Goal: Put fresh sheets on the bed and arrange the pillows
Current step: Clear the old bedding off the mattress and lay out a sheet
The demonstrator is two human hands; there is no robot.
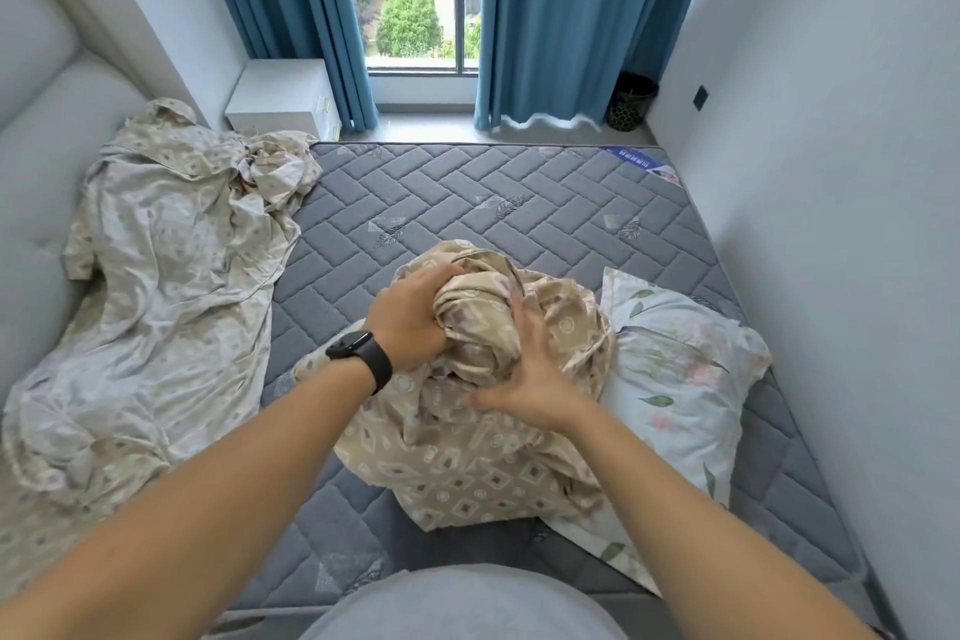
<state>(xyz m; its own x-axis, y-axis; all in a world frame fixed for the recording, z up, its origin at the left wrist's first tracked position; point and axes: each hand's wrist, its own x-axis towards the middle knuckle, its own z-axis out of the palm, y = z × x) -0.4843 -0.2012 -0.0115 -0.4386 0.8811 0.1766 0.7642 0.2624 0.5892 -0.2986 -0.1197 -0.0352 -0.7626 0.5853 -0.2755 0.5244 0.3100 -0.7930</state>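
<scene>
Head view showed our left hand point(410, 317) clamped on the bunched beige sheet point(467, 421) beside the floral pillow point(685, 379), right hand point(535, 379) splayed pressing it; unfolding it across the mattress point(467, 192) seemed next.

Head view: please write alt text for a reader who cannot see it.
Two bare hands work a bunched beige sheet on a bare grey mattress: the left hand grips its top, the right hand presses it with spread fingers. A floral pillow lies just right of it, another crumpled sheet lies by the headboard, and blue curtains frame the window.
</scene>
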